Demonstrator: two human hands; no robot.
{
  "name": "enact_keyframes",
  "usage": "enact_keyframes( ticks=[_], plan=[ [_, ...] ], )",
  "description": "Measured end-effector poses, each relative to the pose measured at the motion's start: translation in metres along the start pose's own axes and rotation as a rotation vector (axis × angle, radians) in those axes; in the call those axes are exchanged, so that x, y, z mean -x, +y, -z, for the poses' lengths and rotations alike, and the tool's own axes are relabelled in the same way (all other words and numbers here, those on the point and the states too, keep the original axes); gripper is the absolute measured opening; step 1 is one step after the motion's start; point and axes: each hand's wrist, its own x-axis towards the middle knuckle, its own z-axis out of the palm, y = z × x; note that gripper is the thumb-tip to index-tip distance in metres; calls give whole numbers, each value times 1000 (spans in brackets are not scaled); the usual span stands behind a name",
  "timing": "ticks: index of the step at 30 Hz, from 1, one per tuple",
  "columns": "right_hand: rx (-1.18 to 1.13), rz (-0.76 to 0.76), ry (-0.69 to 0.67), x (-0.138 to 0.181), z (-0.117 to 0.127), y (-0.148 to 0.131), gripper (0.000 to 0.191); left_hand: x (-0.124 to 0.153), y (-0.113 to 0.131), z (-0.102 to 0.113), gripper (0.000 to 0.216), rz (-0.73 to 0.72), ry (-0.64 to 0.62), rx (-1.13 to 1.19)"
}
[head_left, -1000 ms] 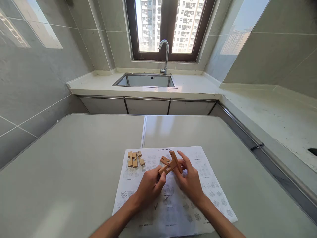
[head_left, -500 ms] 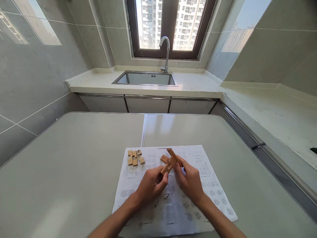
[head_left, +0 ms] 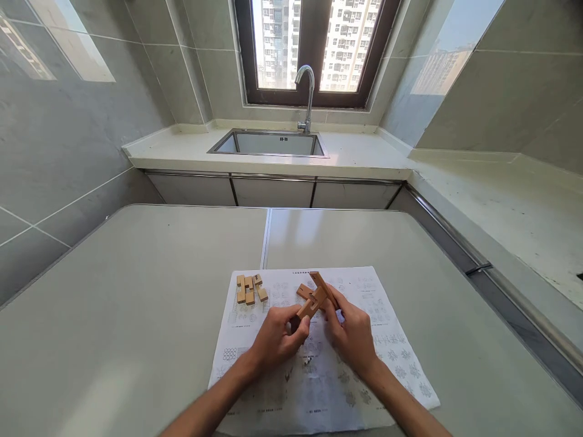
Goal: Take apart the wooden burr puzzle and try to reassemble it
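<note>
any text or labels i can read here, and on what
None can be read.
Printed sheet under the hands: a heading line along its far edge and small captions beneath the diagrams, all too small and blurred to read.
Sink: a small dark mark on its back wall, too small to read.
Wooden pieces on the sheet: no lettering visible.

The pieces point(head_left: 313, 295) I hold are smooth bare wood; the sheet point(head_left: 387, 352) under them is matt printed paper; the table point(head_left: 136, 303) is glossy.
</note>
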Motion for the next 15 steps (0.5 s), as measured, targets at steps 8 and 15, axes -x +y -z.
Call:
enact_keyframes(
  ticks=[8,15],
  plan=[
    [12,76,7,-1,0,1,41,-2,3,9,36,4,-22,48],
    [6,21,30,0,2,1,39,2,3,-3,34,41,11,35]
  ],
)
